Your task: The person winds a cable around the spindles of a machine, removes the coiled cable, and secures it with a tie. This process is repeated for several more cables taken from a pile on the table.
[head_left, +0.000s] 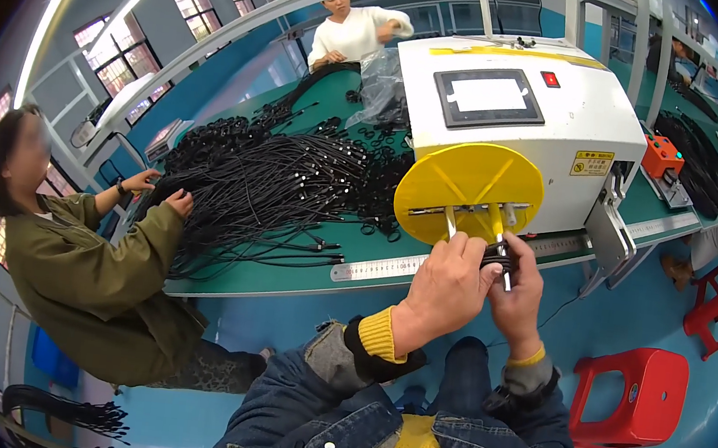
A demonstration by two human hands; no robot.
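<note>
A small coil of black cable [498, 258] is pinched between my two hands, in front of the machine's yellow disc [434, 175]. My left hand [448, 277] has its fingers curled at the coil's left side, close to a pale peg [450, 221] on the disc. On the coil's right side, my right hand [516, 291] is closed with the thumb up along it. A pale rod [507, 281] sticks out between my hands. A yellow peg [497, 219] stands on the disc just above the coil. My fingers hide part of the cable.
A white machine [515, 153] with a screen stands on the green table [300, 281]. Many black cables [250, 179] are heaped at left, where a person [102, 258] handles them. Another person [352, 35] works behind. A steel ruler [381, 267] lies along the edge; red stools [651, 399] stand right.
</note>
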